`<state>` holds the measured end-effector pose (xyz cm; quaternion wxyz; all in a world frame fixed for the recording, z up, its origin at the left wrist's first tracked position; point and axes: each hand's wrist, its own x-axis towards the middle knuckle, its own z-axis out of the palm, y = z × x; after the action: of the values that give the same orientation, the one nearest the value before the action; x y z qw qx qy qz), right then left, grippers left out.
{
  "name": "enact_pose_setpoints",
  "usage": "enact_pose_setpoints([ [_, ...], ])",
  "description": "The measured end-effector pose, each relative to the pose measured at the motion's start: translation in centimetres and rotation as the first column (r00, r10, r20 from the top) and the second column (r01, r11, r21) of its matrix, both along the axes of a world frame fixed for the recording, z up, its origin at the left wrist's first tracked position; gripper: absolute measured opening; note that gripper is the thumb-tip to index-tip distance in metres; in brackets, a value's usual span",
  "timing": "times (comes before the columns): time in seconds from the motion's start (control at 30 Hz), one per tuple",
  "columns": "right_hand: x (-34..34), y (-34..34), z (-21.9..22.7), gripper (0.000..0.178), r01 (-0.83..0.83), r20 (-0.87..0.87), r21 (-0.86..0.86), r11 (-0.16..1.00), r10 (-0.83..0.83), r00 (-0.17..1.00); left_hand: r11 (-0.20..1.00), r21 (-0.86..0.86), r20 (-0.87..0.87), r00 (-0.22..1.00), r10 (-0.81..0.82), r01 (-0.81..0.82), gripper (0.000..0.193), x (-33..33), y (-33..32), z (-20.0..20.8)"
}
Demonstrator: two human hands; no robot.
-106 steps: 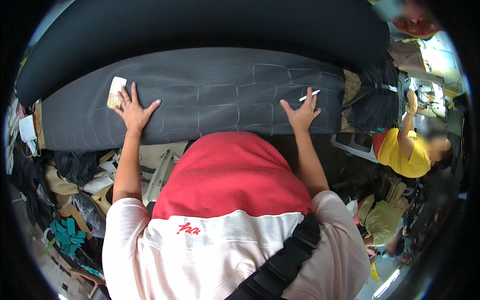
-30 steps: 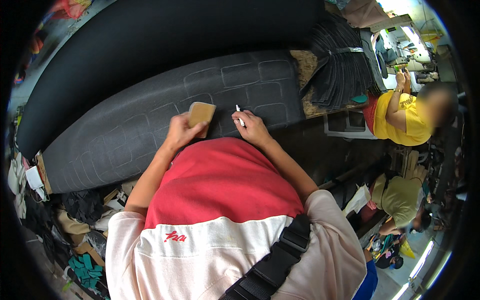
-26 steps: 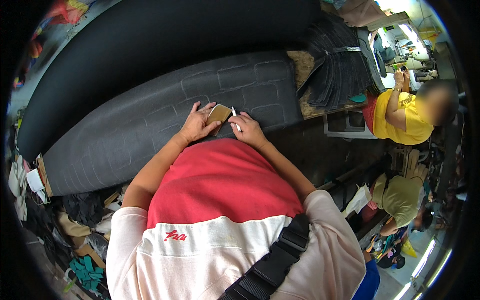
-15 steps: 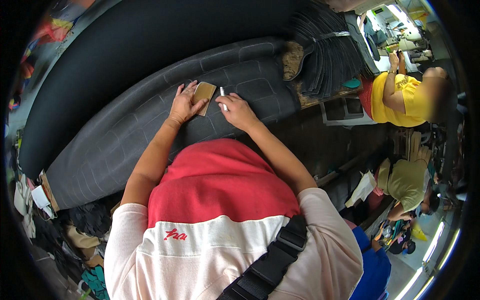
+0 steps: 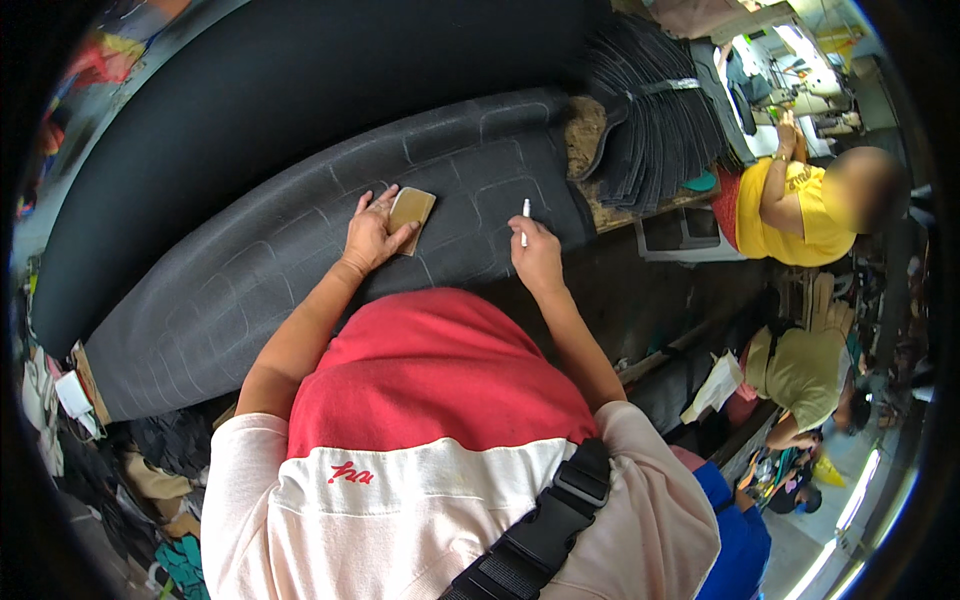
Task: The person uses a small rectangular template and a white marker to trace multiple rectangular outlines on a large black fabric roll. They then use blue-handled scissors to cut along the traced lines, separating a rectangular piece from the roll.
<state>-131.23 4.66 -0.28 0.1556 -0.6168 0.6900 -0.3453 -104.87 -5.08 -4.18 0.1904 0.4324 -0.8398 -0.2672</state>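
My left hand (image 5: 373,233) holds a small tan template (image 5: 411,213) flat against dark grey fabric (image 5: 215,275). Its thumb lies over the template's face and the fingers reach past the far left edge. Pale outlines of rounded panels cover the fabric in rows. Farther right, my right hand (image 5: 540,257) grips a slim white marking pen (image 5: 526,220). The pen stands apart from the template, over the fabric near its right end. Whether its lower tip touches the cloth is hidden by my fingers.
A large black roll (image 5: 270,90) lies behind the fabric. Strapped stacks of dark cut pieces (image 5: 660,125) sit on the wooden table at the far right. A person in yellow (image 5: 800,210) works beyond them, near sewing machines. Cloth scraps (image 5: 150,480) lie at lower left.
My right hand has moved right with the pen, away from the template. My left hand stays on the template; the whole view has shifted slightly.
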Motion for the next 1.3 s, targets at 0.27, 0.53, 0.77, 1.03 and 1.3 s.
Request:
enact_pose_setpoints([
  [0.27, -1.7, -5.8, 1.0, 0.025, -0.021, -0.033, -0.333, 0.943, 0.010, 0.999, 0.991, 0.136, -0.051, 0.999, -0.014, 0.020, 0.040, -0.1, 3.3, 0.8],
  [0.53, -0.9, -8.5, 0.7, 0.042, -0.081, -0.149, 0.154, 0.985, 0.105, 0.983, 0.844, 0.534, -0.086, 0.990, 0.111, -0.048, 0.029, 0.6, 4.4, 2.7],
  [0.77, 10.2, -9.8, 0.5, 0.044, -0.369, -0.210, -0.068, 0.927, 0.348, 0.914, 0.555, 0.805, -0.406, 0.486, 0.774, -0.210, 0.022, 8.5, 8.9, 2.8],
  [1.03, 28.6, -3.9, 3.4, 0.037, -0.583, 0.218, 0.029, 0.812, 0.564, 0.796, 0.444, 0.808, -0.443, 0.098, 0.891, -0.387, 0.041, 25.4, 15.5, 1.7],
  [1.3, 46.1, 0.0, 5.0, 0.034, -0.959, 0.139, 0.068, 0.275, 0.949, 0.282, 0.465, 0.854, -0.470, 0.038, 0.882, -0.233, 0.054, 36.7, 19.6, 2.5],
])
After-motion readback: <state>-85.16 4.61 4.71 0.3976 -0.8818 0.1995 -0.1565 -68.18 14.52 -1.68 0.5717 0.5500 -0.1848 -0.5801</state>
